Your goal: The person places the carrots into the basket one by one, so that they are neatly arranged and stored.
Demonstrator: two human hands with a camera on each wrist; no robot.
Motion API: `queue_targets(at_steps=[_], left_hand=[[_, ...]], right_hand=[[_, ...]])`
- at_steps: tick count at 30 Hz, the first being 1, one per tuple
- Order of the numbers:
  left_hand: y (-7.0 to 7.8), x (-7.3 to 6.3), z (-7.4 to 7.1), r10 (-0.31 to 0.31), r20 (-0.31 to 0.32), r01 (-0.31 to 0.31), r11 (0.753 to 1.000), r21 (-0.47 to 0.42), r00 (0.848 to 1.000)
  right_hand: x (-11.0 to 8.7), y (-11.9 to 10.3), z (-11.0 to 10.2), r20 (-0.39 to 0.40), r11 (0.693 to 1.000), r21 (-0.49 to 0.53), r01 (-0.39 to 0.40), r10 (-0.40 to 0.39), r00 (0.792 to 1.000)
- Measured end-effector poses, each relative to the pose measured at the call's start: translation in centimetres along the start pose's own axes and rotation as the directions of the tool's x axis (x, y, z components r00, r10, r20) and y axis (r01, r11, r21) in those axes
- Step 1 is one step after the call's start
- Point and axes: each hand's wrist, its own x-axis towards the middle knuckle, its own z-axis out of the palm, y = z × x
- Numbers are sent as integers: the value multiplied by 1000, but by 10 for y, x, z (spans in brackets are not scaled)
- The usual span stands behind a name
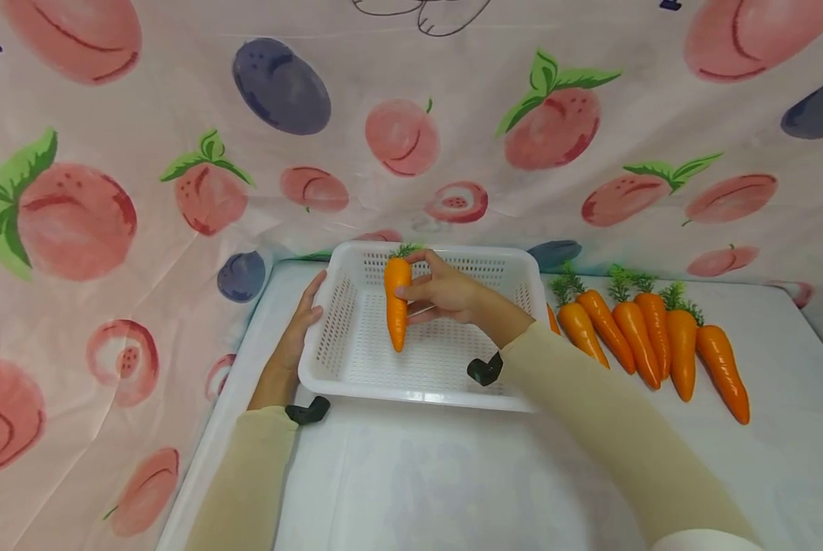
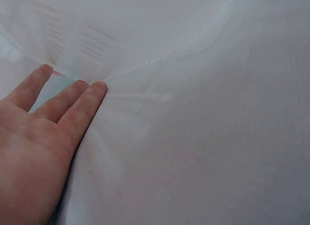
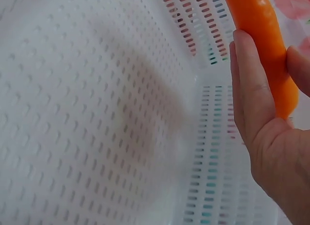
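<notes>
In the head view my right hand [image 1: 446, 291] grips an orange carrot [image 1: 397, 302] with a green leafy top, over the white plastic basket [image 1: 425, 396]. The carrot points tip down toward the front of the basket. The right wrist view shows the thumb on one side of the carrot [image 3: 266, 45] and the fingers [image 3: 254, 84] on the other. At the basket's left side, my left hand [image 1: 297, 333] rests against the outer wall with its fingers extended. Up close in the left wrist view, that hand [image 2: 43, 133] lies along the white side.
Several more carrots [image 1: 655, 337] lie on the white table [image 1: 411, 474] to the right of the basket, leafy ends toward the back. One is partly hidden by the basket's right rim. Behind the table hangs a fruit-printed cloth [image 1: 356, 76], which also covers the left side.
</notes>
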Motion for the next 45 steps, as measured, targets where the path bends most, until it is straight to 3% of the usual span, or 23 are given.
queue_targets(at_steps=[10,19,34,45], left_hand=[[0,0,-1,-25,-38,27,997,68,999],[0,1,0,-26,-49,29,997,67,998],[6,-1,4,-36,-50,40,997,72,998],[-1,2,-2,-19,-34,21,998,61,999]], right_hand=[[19,15,18,15,998,3,-55,55,998],[32,24,25,-8,996,11,-87,87,996],[43,29,33,-21,982,-95,-165,164,986],[51,30,37,-57,960,-163,-228,222,973]])
